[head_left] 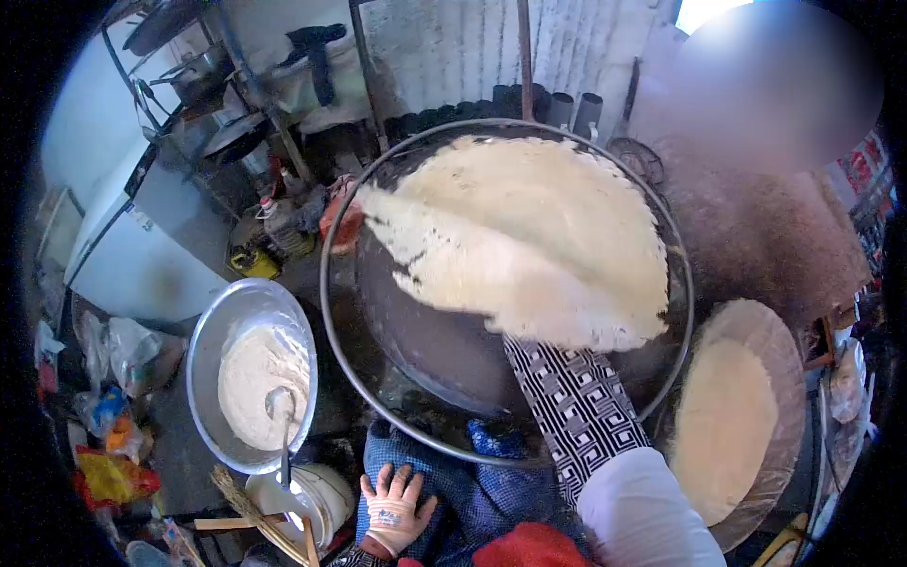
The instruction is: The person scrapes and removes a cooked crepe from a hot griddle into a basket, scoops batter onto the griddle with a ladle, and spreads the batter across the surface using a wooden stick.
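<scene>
A large, thin, pale flatbread (pixel 557 189) lies on a round dark griddle (pixel 425 340) ringed by a metal hoop. Its near part is lifted and folded up over my right forearm, which wears a black-and-white patterned sleeve. My right hand is hidden under the bread, so its fingers do not show. My left hand (pixel 397 510), in a pale glove with bare fingertips, rests with fingers spread on the blue cloth over my leg.
Left of the griddle, a metal bowl (pixel 210 378) holds batter and a ladle (pixel 284 435). A white bucket (pixel 326 496) stands below it. At the right, more flatbread (pixel 727 435) lies on a round tray (pixel 786 406). A person with a blurred head is at upper right.
</scene>
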A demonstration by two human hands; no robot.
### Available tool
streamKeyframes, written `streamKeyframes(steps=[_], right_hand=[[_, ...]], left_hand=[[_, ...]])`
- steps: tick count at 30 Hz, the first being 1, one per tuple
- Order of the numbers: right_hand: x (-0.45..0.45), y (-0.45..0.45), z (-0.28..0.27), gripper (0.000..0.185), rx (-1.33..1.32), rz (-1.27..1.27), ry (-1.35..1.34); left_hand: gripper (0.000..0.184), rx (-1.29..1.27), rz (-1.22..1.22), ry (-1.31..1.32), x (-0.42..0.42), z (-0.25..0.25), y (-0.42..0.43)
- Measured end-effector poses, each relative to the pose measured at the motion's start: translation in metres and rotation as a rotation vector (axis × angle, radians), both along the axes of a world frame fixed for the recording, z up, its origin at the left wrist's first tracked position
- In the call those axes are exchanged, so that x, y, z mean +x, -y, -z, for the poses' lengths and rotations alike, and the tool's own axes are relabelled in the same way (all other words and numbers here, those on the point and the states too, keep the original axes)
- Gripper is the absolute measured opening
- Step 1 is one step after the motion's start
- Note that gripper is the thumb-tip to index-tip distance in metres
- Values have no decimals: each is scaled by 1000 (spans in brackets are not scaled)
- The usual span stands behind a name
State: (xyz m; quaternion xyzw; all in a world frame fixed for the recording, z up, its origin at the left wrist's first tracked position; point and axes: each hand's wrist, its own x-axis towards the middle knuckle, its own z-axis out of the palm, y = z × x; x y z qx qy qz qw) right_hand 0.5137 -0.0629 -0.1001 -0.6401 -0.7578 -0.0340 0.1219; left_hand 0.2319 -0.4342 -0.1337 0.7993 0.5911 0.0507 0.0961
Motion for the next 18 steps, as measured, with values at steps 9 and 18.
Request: streamKeyframes(steps=[9, 18], right_hand=[[77, 8, 5, 31, -156, 17, -3], [268, 182, -5, 29, -134, 643, 78]], left_hand=[[50, -28, 25, -26, 14, -7, 8], [50, 24, 26, -40, 12, 2, 33]])
